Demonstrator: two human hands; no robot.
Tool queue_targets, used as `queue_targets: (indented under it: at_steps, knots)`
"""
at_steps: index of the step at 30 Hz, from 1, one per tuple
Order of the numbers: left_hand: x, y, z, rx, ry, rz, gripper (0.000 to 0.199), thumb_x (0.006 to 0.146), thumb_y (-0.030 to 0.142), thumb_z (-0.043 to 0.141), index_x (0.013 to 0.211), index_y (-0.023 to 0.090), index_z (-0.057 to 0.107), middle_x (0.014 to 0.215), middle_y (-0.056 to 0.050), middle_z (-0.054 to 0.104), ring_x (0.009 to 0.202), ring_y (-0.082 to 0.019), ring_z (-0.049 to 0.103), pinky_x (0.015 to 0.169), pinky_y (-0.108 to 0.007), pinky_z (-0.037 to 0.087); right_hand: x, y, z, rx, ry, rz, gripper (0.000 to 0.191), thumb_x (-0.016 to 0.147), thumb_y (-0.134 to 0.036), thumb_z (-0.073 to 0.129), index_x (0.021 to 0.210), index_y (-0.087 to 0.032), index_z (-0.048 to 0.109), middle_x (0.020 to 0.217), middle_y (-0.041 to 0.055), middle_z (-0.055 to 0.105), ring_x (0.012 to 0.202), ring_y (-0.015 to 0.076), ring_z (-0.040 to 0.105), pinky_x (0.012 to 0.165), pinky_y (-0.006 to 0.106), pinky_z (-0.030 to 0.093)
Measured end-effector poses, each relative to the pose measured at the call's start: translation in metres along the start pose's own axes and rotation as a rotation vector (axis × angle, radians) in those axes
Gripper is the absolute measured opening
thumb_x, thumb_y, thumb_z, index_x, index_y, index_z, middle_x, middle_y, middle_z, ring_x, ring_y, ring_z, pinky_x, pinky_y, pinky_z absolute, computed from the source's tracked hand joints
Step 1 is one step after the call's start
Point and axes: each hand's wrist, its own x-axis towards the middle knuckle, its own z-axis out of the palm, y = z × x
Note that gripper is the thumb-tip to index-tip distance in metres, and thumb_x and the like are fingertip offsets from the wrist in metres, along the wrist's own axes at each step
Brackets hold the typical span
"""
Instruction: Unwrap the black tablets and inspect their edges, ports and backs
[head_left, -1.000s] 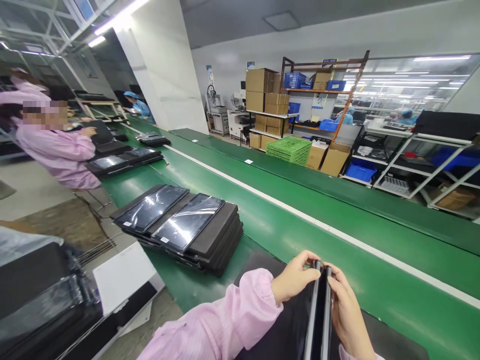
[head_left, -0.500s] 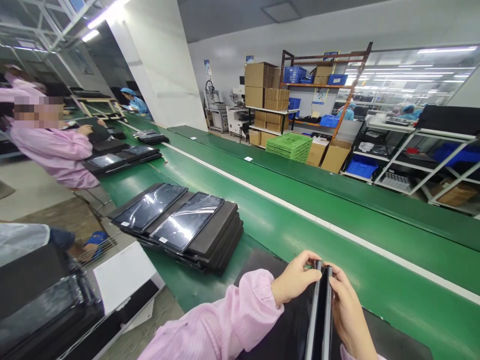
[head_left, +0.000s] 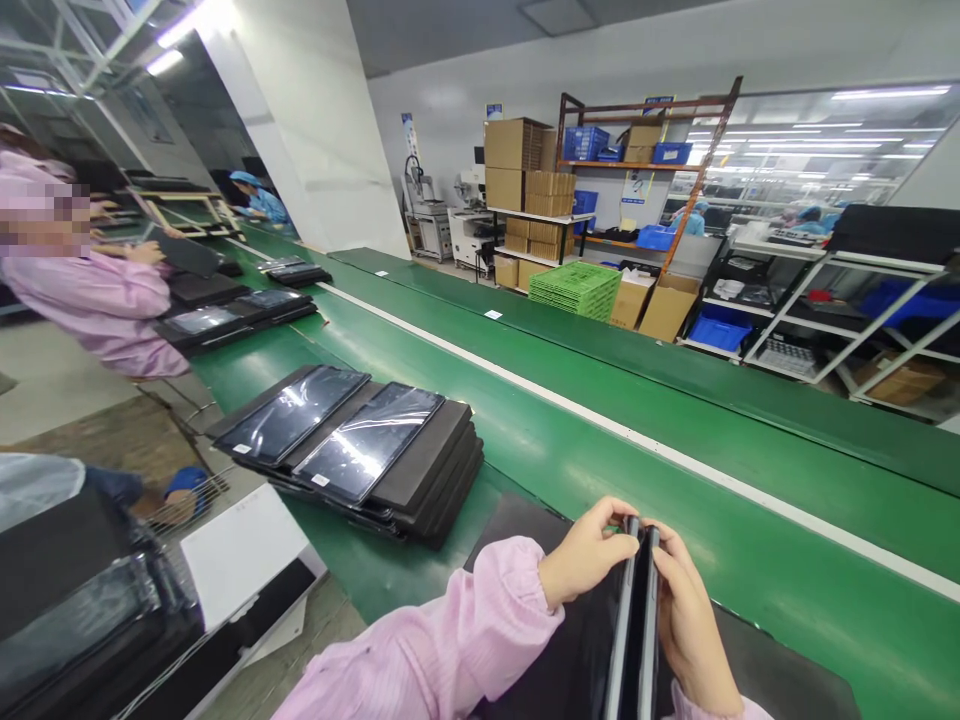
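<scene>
Two thin dark tablets with grey edges stand on their sides, nearly parallel, low at the right of the view. My left hand (head_left: 589,555) pinches the far end of the left tablet (head_left: 621,630) between thumb and fingers. Around the far end of the right tablet (head_left: 648,625) my right hand (head_left: 686,610) is closed, thumb on its edge. A narrow dark gap separates the two. Beneath them lies black foam (head_left: 780,665) on the green bench (head_left: 555,450). The near ends of both tablets run out of the frame.
Left of my hands, black foam trays (head_left: 442,470) are stacked with two tablets (head_left: 367,440) on top. A co-worker in pink (head_left: 90,290) handles a dark panel at far left. A white box (head_left: 240,550) stands below the bench edge. Green crates (head_left: 574,290) are beyond the bench.
The view has shifted slightly. Both hands keep their grip on the tablets, nearly unmoved. The co-worker at far left has shifted, and the dark panel there is tilted differently.
</scene>
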Motion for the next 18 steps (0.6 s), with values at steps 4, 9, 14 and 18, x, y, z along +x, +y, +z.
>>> queue_targets:
  at_steps: [4,9,14,18]
  knots:
    - [-0.001,-0.001,0.0,0.011,-0.008,0.022,0.028,0.069,0.017,0.054,0.096,0.017,0.052,0.094,-0.003,0.055,0.085,-0.016,0.052,0.082,-0.03,0.039,0.0,0.0,0.002,-0.017,-0.004,-0.043,0.024,0.073,-0.033,0.064,0.095,-0.025,0.059,0.078,-0.0025,0.059,0.062,0.0144,0.051,0.055,0.025,0.041]
    - [-0.002,0.002,0.002,0.04,-0.027,0.018,0.025,0.07,0.02,0.053,0.095,0.018,0.051,0.092,-0.002,0.054,0.09,-0.016,0.051,0.085,-0.03,0.038,-0.003,-0.005,0.0,0.001,0.012,-0.051,0.023,0.074,-0.03,0.061,0.096,-0.024,0.059,0.071,-0.0044,0.058,0.056,0.0129,0.049,0.056,0.025,0.042]
    - [-0.003,0.002,0.014,0.157,-0.023,0.03,0.029,0.07,0.02,0.051,0.099,0.017,0.052,0.096,-0.003,0.055,0.084,-0.014,0.051,0.082,-0.029,0.04,-0.032,-0.015,-0.021,-0.075,0.122,-0.022,0.041,0.072,-0.04,0.066,0.108,-0.025,0.057,0.12,0.0014,0.059,0.108,0.0238,0.054,0.088,0.032,0.044]
    - [0.005,-0.005,0.028,0.317,-0.011,0.036,0.033,0.067,0.02,0.053,0.1,0.017,0.055,0.095,-0.004,0.057,0.081,-0.015,0.052,0.08,-0.03,0.042,-0.066,-0.004,-0.061,-0.328,0.202,0.033,0.064,0.063,-0.043,0.075,0.121,-0.027,0.052,0.13,0.002,0.054,0.128,0.0289,0.038,0.104,0.04,0.034]
